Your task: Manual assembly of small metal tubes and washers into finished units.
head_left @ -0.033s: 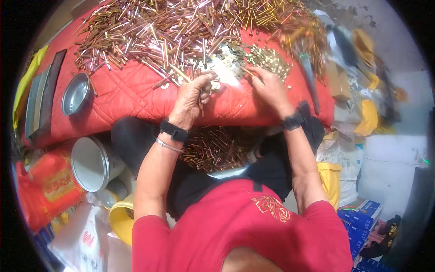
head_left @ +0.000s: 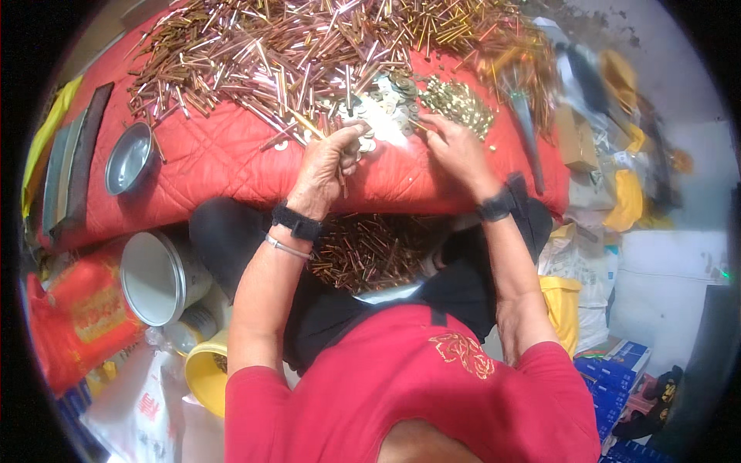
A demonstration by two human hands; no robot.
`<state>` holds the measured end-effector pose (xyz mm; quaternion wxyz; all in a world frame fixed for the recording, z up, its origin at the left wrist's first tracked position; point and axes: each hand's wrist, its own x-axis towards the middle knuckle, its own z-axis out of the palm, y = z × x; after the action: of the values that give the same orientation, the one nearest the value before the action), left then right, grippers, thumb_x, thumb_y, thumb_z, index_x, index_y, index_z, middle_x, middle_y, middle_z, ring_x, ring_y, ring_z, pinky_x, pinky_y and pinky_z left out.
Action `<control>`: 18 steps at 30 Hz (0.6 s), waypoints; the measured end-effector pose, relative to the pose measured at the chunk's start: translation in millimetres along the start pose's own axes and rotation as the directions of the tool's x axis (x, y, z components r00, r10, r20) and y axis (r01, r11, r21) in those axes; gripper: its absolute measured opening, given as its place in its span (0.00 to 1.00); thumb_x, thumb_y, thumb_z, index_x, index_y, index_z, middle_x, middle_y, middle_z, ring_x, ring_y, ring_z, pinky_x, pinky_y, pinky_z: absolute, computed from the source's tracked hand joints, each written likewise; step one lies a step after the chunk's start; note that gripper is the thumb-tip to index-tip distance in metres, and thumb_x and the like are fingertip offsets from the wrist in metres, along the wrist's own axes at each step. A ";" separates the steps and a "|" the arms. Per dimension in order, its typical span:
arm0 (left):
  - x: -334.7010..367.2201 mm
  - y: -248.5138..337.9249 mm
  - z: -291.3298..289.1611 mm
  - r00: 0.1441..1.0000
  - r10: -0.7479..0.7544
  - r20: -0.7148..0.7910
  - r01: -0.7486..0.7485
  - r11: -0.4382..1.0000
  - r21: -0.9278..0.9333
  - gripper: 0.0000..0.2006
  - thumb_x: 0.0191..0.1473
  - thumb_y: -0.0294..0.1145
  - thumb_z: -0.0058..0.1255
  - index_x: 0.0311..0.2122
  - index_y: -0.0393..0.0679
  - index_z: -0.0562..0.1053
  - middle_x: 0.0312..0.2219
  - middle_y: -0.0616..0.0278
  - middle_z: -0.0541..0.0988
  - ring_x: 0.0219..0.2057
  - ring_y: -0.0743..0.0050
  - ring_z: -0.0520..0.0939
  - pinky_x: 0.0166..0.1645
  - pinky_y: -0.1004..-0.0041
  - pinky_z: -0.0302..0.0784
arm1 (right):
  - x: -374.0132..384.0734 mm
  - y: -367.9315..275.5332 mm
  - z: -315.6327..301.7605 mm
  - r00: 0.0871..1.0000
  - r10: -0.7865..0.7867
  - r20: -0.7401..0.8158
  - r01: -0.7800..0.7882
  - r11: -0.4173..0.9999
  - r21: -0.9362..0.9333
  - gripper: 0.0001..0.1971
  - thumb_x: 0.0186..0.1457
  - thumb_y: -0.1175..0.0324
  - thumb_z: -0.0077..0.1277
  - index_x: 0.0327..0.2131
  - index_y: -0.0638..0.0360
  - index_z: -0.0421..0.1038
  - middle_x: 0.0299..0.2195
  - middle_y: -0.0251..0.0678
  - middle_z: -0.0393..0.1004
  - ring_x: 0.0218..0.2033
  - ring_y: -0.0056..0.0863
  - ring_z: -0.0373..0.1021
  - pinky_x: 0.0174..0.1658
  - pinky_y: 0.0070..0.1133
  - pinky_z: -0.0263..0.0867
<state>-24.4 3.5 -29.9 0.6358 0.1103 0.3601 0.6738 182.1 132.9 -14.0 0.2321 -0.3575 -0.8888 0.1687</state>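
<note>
My left hand is closed round a slim copper-coloured tube, which sticks out past the thumb. Another thin end shows below its fingers. Opposite it, my right hand pinches a short copper-coloured piece, mostly covered by the fingertips. Between and beyond the hands lie many pale round discs, some washed out by a bright patch of light. To the right of these spreads a heap of small gold-coloured pieces. A large pile of copper-coloured tubes covers the far side.
The red quilted cover lies under everything. A metal bowl stands at the left, near dark flat bars. More tubes fill a container between my legs. A lidded bucket and a yellow bucket sit lower left.
My right hand and wrist have shifted very slightly, with the pinched piece. My left hand stays in place with its tube.
</note>
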 end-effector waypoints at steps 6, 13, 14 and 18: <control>5.8 -2.8 -7.5 0.999 0.010 0.043 -0.009 1.000 -0.006 0.11 0.49 0.24 0.54 0.39 0.34 0.73 0.21 0.70 0.74 0.13 0.90 0.62 0.16 0.86 0.55 | -2.9 -7.7 4.6 0.989 -0.019 0.150 0.012 0.999 0.048 0.14 0.54 0.61 0.47 0.43 0.48 0.73 0.31 0.44 0.76 0.33 0.41 0.74 0.37 0.31 0.69; 5.1 -2.9 -5.2 0.995 0.025 0.096 -0.016 0.995 -0.096 0.15 0.56 0.30 0.49 0.44 0.31 0.71 0.24 0.70 0.71 0.16 0.91 0.64 0.17 0.87 0.58 | -32.5 1.1 -26.9 0.998 -0.063 0.029 0.060 0.995 0.082 0.08 0.51 0.73 0.50 0.36 0.61 0.72 0.32 0.42 0.73 0.33 0.39 0.71 0.38 0.28 0.66; 3.3 -3.9 -3.7 0.997 0.030 0.075 -0.026 0.998 -0.054 0.15 0.56 0.31 0.49 0.44 0.31 0.71 0.24 0.70 0.71 0.16 0.90 0.65 0.17 0.87 0.58 | -34.6 -1.6 -27.6 0.998 -0.062 0.026 0.059 0.994 0.088 0.08 0.51 0.73 0.50 0.36 0.60 0.72 0.31 0.42 0.74 0.33 0.39 0.71 0.38 0.28 0.67; 0.8 -6.0 -1.4 0.999 0.038 0.031 -0.039 0.999 0.029 0.16 0.57 0.34 0.49 0.45 0.31 0.69 0.27 0.67 0.73 0.19 0.88 0.69 0.19 0.87 0.63 | -35.7 -22.1 -21.2 0.993 -0.112 0.025 0.108 0.988 0.109 0.07 0.51 0.72 0.50 0.35 0.60 0.73 0.30 0.42 0.74 0.33 0.38 0.72 0.37 0.28 0.67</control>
<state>-20.8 3.3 -34.9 0.6264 0.1367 0.3580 0.6788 203.8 95.1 3.5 0.2459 -0.2922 -0.9003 0.2089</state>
